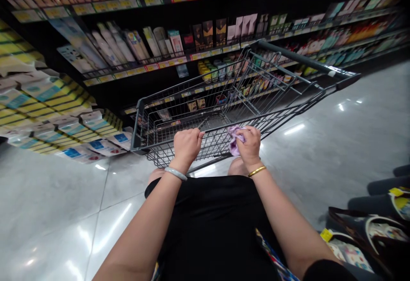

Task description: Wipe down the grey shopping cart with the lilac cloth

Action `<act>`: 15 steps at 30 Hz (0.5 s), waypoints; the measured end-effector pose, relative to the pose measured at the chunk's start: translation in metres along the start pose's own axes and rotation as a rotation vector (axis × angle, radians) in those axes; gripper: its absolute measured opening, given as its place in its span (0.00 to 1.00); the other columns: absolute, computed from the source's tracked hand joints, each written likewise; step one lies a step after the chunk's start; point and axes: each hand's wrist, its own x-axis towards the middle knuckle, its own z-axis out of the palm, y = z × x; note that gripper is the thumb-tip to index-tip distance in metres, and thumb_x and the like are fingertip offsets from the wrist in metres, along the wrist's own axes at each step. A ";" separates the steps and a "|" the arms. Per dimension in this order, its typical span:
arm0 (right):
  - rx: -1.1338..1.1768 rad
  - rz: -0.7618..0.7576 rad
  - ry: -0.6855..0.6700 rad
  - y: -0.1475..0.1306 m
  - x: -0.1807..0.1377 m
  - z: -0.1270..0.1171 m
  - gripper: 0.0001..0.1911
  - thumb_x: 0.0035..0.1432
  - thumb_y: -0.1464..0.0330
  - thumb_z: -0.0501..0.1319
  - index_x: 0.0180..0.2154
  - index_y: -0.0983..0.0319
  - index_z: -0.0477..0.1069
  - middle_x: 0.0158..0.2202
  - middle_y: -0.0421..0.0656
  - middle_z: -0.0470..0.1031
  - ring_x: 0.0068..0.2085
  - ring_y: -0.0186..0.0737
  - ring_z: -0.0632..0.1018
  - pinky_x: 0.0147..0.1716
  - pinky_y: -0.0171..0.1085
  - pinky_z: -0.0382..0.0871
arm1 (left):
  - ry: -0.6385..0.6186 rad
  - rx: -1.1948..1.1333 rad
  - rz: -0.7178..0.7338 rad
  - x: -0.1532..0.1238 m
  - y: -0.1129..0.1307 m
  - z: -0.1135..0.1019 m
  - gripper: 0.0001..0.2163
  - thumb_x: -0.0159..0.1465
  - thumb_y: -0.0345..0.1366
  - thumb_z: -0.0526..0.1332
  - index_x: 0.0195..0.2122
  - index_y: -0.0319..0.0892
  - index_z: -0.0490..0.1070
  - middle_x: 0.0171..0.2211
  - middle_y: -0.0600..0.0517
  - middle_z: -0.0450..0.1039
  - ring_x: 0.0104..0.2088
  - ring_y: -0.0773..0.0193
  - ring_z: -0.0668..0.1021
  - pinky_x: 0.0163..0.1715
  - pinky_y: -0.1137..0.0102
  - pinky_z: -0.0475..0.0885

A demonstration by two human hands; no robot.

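A wire shopping cart (150, 101) stands in front of me in a shop aisle, its basket holding nothing I can see. My left hand (187, 143) is curled over the near rim of the cart, fingers wrapped round the wire. Gripped in my right hand (250, 142) is a crumpled purple cloth (233, 138), pressed against the same rim further right. A pale bangle sits on my left wrist and a gold one on my right.
Dark shelves (205, 54) full of boxed and bottled goods run across the back. Stacked yellow and blue packs (51, 110) lie at the left. Bags (368, 229) stand on the glossy tiled floor (352, 136) at the lower right.
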 end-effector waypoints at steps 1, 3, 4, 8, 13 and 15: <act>-0.001 -0.015 0.022 -0.001 0.006 -0.003 0.07 0.52 0.74 0.63 0.34 0.58 0.75 0.40 0.44 0.70 0.48 0.45 0.71 0.52 0.46 0.66 | 0.002 0.001 -0.002 0.000 0.000 0.000 0.21 0.72 0.47 0.42 0.32 0.43 0.69 0.31 0.49 0.77 0.35 0.56 0.77 0.32 0.63 0.54; -0.005 -0.035 0.039 -0.002 0.014 -0.007 0.07 0.52 0.73 0.64 0.34 0.58 0.76 0.40 0.44 0.70 0.48 0.45 0.71 0.52 0.47 0.65 | -0.003 0.000 -0.007 0.001 0.000 0.000 0.21 0.72 0.47 0.43 0.32 0.43 0.69 0.31 0.49 0.77 0.35 0.56 0.77 0.32 0.63 0.54; -0.009 -0.038 0.034 -0.002 0.015 -0.007 0.06 0.52 0.73 0.63 0.34 0.58 0.75 0.40 0.44 0.70 0.48 0.45 0.71 0.52 0.47 0.65 | -0.007 -0.002 -0.009 0.001 0.000 0.000 0.21 0.72 0.47 0.43 0.32 0.43 0.69 0.31 0.49 0.77 0.35 0.56 0.77 0.32 0.63 0.55; -0.025 -0.027 -0.014 0.001 0.006 -0.001 0.07 0.52 0.74 0.63 0.34 0.59 0.75 0.41 0.45 0.70 0.48 0.46 0.71 0.51 0.46 0.67 | -0.020 -0.025 -0.017 0.001 0.001 -0.001 0.21 0.72 0.47 0.43 0.33 0.43 0.70 0.32 0.47 0.77 0.36 0.55 0.77 0.33 0.63 0.56; -0.020 -0.036 0.037 0.005 0.013 -0.007 0.07 0.51 0.74 0.63 0.34 0.58 0.75 0.40 0.45 0.70 0.48 0.45 0.71 0.52 0.47 0.66 | -0.030 -0.035 -0.024 0.000 0.002 -0.002 0.22 0.72 0.47 0.42 0.34 0.43 0.71 0.33 0.47 0.77 0.37 0.55 0.77 0.34 0.63 0.57; -0.027 -0.029 0.057 0.006 0.019 -0.010 0.08 0.51 0.74 0.63 0.34 0.58 0.75 0.40 0.44 0.70 0.48 0.45 0.71 0.52 0.47 0.65 | -0.039 -0.041 -0.027 0.000 0.002 -0.002 0.21 0.72 0.47 0.42 0.34 0.43 0.71 0.33 0.46 0.77 0.37 0.55 0.77 0.35 0.63 0.57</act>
